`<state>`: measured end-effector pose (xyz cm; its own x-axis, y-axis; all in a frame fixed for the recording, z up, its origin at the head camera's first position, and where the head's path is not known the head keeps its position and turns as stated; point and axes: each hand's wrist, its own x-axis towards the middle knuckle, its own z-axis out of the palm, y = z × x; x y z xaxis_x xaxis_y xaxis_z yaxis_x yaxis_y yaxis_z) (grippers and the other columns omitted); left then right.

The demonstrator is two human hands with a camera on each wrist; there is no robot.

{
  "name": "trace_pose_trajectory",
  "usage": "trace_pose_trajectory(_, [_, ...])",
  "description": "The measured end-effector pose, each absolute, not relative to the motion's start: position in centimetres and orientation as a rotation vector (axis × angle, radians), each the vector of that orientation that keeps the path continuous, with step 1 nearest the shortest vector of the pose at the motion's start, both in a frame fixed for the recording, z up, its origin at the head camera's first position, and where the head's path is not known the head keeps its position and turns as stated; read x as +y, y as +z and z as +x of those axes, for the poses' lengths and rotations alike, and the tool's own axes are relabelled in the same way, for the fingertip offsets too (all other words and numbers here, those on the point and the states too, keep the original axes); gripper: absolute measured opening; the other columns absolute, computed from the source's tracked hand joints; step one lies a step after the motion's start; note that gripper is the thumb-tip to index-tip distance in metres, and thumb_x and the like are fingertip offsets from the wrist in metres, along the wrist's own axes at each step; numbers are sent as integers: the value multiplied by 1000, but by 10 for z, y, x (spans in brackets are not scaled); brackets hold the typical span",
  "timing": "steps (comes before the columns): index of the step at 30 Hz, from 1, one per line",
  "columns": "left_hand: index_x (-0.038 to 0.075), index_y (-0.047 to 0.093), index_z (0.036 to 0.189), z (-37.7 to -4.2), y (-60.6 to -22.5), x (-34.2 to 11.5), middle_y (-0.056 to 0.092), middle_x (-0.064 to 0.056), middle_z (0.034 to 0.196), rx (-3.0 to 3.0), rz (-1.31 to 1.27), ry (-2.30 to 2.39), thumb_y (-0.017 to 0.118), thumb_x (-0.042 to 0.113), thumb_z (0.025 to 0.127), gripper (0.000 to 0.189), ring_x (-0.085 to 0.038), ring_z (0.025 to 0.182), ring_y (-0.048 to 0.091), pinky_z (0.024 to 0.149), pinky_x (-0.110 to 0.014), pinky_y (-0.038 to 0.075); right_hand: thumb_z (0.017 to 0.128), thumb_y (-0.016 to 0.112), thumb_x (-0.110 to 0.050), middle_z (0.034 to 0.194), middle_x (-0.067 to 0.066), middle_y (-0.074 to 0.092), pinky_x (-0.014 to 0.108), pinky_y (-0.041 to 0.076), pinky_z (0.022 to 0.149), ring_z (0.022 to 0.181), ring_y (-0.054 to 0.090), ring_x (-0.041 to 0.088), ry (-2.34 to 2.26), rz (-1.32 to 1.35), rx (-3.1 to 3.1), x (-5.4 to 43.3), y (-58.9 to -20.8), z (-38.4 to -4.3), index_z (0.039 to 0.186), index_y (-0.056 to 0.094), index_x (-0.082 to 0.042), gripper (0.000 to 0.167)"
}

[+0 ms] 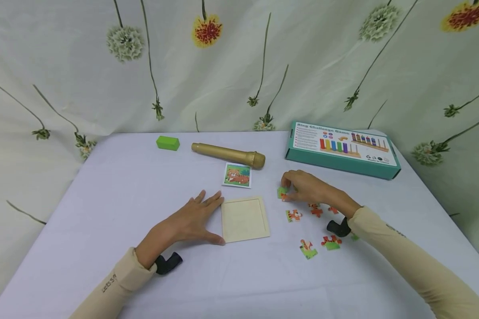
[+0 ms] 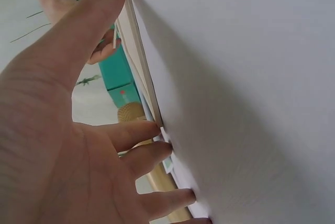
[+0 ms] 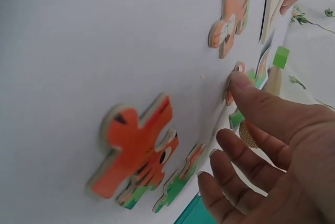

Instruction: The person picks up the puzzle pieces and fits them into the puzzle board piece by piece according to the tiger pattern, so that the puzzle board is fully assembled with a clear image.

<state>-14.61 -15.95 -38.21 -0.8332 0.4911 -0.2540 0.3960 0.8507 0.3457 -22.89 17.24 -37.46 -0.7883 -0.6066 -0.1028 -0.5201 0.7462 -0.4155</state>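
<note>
My left hand [image 1: 193, 219] is spread at the left side of a square wooden puzzle board [image 1: 245, 219] with a shallow raised border. Its thumb [image 2: 99, 4] and fingertips touch the board's edge. To the right of the board, my right hand [image 1: 305, 186] pinches a green and orange jigsaw piece [image 1: 281, 192] between thumb and index finger, close over the table; the other fingers curl beside it. In the right wrist view, the thumb partly covers this piece. Loose tiger-patterned pieces [image 1: 293, 215] lie below and around the right hand, some hidden by the wrist.
A picture card [image 1: 237, 175] with a tiger lies behind the board. Beyond it are a gold toy microphone [image 1: 223, 153] and a green block [image 1: 168, 142]. A teal game box [image 1: 343, 150] stands back right. Two more pieces [image 1: 308, 250] lie nearer the front.
</note>
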Motion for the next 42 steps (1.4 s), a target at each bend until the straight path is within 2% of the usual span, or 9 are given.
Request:
trace_pose_trajectory(5, [7, 26, 152, -146, -381, -159, 17, -8, 160, 2689, 663, 396, 76, 64, 67, 113, -42, 145, 7, 114, -61, 13, 84, 74, -12, 94, 2, 62, 36, 49, 79, 90, 56, 21, -606, -895, 2738, 172, -374, -228, 97, 60, -10, 18])
trace_pose_trajectory(8, [8, 26, 152, -146, -381, -159, 16, -8, 160, 2688, 665, 396, 75, 64, 67, 113, -42, 145, 6, 114, -61, 13, 85, 72, -11, 92, 1, 62, 36, 49, 79, 90, 56, 21, -615, -889, 2742, 172, -374, -229, 97, 61, -10, 16])
trace_pose_trajectory(14, [8, 25, 152, -146, -381, -159, 16, -8, 160, 2688, 665, 390, 74, 66, 67, 114, -42, 145, 6, 114, -61, 13, 84, 74, -21, 97, 1, 62, 36, 48, 81, 92, 55, 19, -587, -889, 2705, 172, -375, -232, 108, 66, -11, 27])
trace_pose_trajectory(19, [9, 24, 152, -146, -381, -160, 14, -7, 161, 2688, 665, 387, 74, 66, 68, 113, -41, 145, 5, 115, -60, 11, 83, 76, -25, 98, 2, 61, 35, 48, 82, 94, 55, 19, -539, -926, 2703, 169, -376, -233, 106, 67, -10, 29])
trace_pose_trajectory(25, [9, 25, 152, -145, -379, -159, 14, -7, 160, 2685, 656, 394, 75, 65, 68, 112, -41, 146, 5, 115, -59, 11, 82, 77, -19, 100, 4, 61, 36, 48, 82, 93, 55, 20, -583, -901, 2690, 166, -375, -232, 105, 61, -9, 30])
trace_pose_trajectory(30, [9, 25, 152, -145, -379, -159, 15, -7, 160, 2687, 656, 394, 75, 64, 68, 112, -41, 145, 5, 115, -60, 11, 83, 75, -13, 89, 1, 62, 32, 48, 73, 81, 55, 16, -656, -957, 2665, 165, -374, -231, 103, 57, -9, 27])
trace_pose_trajectory(34, [9, 26, 152, -144, -380, -160, 18, -5, 160, 2691, 659, 402, 76, 63, 68, 112, -42, 145, 6, 114, -60, 12, 86, 71, -8, 83, -1, 63, 29, 48, 70, 76, 55, 14, -747, -991, 2628, 166, -373, -233, 98, 59, -9, 17])
trace_pose_trajectory(37, [10, 26, 152, -144, -381, -160, 21, -4, 159, 2694, 661, 412, 76, 63, 67, 112, -40, 145, 8, 114, -60, 12, 88, 67, -4, 83, -1, 65, 28, 48, 69, 77, 56, 14, -826, -982, 2589, 164, -372, -234, 97, 60, -9, 12])
trace_pose_trajectory(42, [12, 27, 152, -145, -381, -159, 25, -2, 158, 2699, 668, 404, 77, 62, 67, 110, -36, 146, 12, 114, -61, 14, 89, 64, 0, 81, 0, 67, 31, 50, 75, 79, 59, 15, -1001, -952, 2506, 154, -371, -234, 100, 62, -7, 13])
